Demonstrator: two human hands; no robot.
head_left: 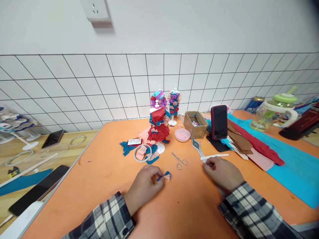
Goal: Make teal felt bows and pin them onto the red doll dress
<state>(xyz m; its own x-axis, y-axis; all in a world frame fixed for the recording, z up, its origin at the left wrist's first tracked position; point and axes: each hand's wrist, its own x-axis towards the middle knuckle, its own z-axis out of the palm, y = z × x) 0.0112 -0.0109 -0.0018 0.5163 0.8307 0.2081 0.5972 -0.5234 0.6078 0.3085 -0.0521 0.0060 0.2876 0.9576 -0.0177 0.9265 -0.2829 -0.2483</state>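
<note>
My left hand [147,181] pinches a small blue and peach crepe-paper bow [167,176] between thumb and fingertips, just above the table. My right hand [223,172] is closed, its fingertips pinched at a thin white strip [214,156]; its grip is partly hidden. A long grey flat piece [198,148] runs under that hand. Between the hands lie small scissors [179,161], open. Beyond my left hand stands a doll-sized dress form [159,127] in a ruffled red and blue paper dress. A roll of tape [142,153] rests over blue and peach paper scraps [152,156].
Behind stand another dress form [174,104], a pink bowl [182,135] and a cardboard box [195,124]. A phone [219,122] stands upright. Coloured crepe paper [286,162] covers the right side, beside a lidded jug [274,113]. A phone [38,189] lies at left.
</note>
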